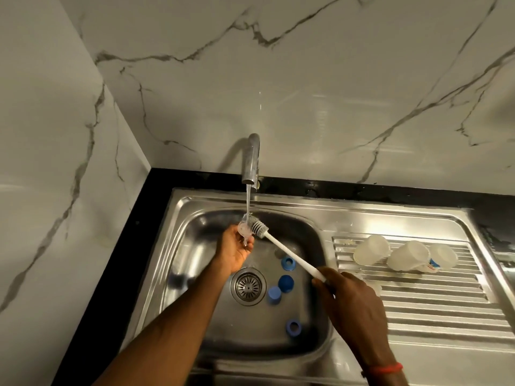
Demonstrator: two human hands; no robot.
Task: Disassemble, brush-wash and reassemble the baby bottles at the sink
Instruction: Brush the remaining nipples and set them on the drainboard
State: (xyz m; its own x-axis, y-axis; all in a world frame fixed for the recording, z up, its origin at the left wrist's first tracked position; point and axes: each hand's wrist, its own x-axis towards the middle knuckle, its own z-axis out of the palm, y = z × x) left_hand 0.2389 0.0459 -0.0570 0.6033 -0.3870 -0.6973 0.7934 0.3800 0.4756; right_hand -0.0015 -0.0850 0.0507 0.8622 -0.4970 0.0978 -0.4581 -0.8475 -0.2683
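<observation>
Just left of the frame's centre, your left hand (234,250) pinches a clear teat (245,228) in its curled fingers under the water stream (248,201) from the tap (252,160), above the sink (195,246). Your right hand (348,293), lower right of centre, grips the white handle of the bottle brush (289,253), whose bristle head touches the teat. Four blue bottle parts (286,282) lie in the basin just right of the drain (247,285), and three clear bottles (409,256) sit on the drainboard (432,302) at the right.
</observation>
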